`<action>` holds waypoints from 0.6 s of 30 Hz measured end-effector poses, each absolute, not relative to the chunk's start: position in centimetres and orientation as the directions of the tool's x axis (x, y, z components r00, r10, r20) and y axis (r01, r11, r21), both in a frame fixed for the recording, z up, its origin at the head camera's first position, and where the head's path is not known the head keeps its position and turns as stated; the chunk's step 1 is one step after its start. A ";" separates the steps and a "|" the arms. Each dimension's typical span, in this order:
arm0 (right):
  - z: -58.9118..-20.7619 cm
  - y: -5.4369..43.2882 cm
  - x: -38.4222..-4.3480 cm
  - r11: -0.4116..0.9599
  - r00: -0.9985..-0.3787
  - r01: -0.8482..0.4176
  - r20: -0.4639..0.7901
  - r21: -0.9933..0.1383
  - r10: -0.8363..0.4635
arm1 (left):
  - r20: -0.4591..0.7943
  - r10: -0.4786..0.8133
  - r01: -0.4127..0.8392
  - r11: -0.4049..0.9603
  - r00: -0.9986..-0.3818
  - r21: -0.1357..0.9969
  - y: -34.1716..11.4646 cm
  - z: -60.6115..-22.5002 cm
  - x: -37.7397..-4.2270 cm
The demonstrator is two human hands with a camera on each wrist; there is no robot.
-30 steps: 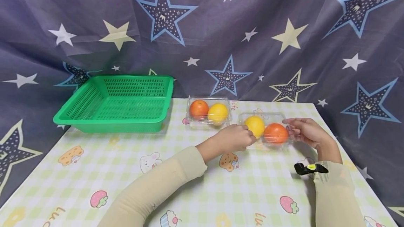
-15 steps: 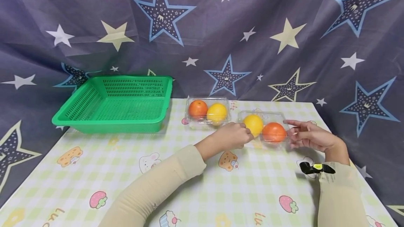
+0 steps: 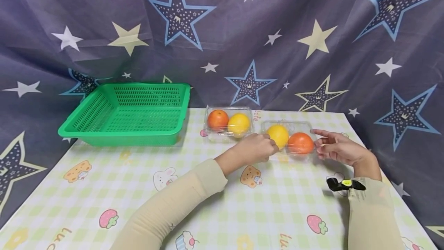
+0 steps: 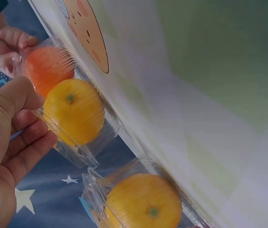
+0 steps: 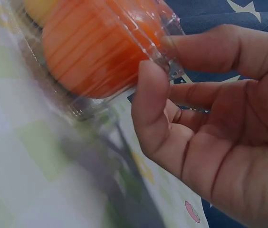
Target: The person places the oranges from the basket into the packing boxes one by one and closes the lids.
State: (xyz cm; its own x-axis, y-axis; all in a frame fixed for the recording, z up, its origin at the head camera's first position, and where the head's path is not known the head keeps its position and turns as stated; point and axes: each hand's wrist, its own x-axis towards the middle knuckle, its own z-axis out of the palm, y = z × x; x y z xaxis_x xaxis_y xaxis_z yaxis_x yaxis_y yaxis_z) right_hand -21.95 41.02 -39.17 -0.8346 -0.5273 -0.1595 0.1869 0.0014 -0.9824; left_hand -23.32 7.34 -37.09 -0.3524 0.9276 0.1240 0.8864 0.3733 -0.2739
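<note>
A clear plastic clamshell box (image 3: 299, 127) at the right holds a yellow citrus fruit (image 3: 277, 137) and an orange citrus fruit (image 3: 300, 143). My left hand (image 3: 257, 149) grips its left end, thumb and fingertips on the plastic rim in the left wrist view. At the other end, my right hand (image 3: 341, 150) pinches the corner between thumb and index finger (image 5: 205, 50). The lid appears closed over the fruit. A second clear clamshell box (image 3: 229, 138) sits just left, behind my left hand, with an orange fruit (image 3: 218, 120) and a yellow one (image 3: 239, 124) inside.
A green plastic basket (image 3: 125, 140) with slotted walls stands at the back left. The table (image 3: 208, 219) wears a checked cloth with cartoon prints. Directly behind it hangs a dark star-patterned curtain (image 3: 215, 18).
The right-hand box has shifted slightly up and back in view, with its fruit. My right hand has moved a little outward and turned at the corner. My left hand has barely moved.
</note>
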 end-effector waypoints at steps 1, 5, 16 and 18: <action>-39.2 40.9 -22.0 -0.002 -0.836 0.187 -0.158 -0.982 -0.526 | 0.126 0.928 0.885 0.373 -0.352 -0.277 7.3 -37.1 -23.4; -39.1 40.7 -22.1 -0.018 -0.840 0.198 -0.160 -0.980 -0.518 | 0.127 0.929 0.883 0.370 -0.348 -0.289 7.3 -37.1 -23.5; -38.9 40.2 -22.3 -0.012 -0.858 0.202 -0.171 -0.979 -0.485 | 0.127 0.928 0.881 0.372 -0.350 -0.292 7.5 -37.1 -24.0; -38.8 40.1 -22.4 -0.003 -0.863 0.204 -0.179 -0.979 -0.472 | 0.128 0.930 0.883 0.367 -0.345 -0.292 7.5 -37.1 -24.1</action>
State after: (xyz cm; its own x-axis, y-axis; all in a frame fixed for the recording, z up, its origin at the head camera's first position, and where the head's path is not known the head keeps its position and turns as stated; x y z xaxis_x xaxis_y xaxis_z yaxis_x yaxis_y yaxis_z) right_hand -22.36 40.12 -38.80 -0.8632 -0.4722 -0.1786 0.2040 -0.0026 -0.9790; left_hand -24.12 7.51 -37.08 -0.3446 0.9300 0.1278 0.8831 0.3673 -0.2918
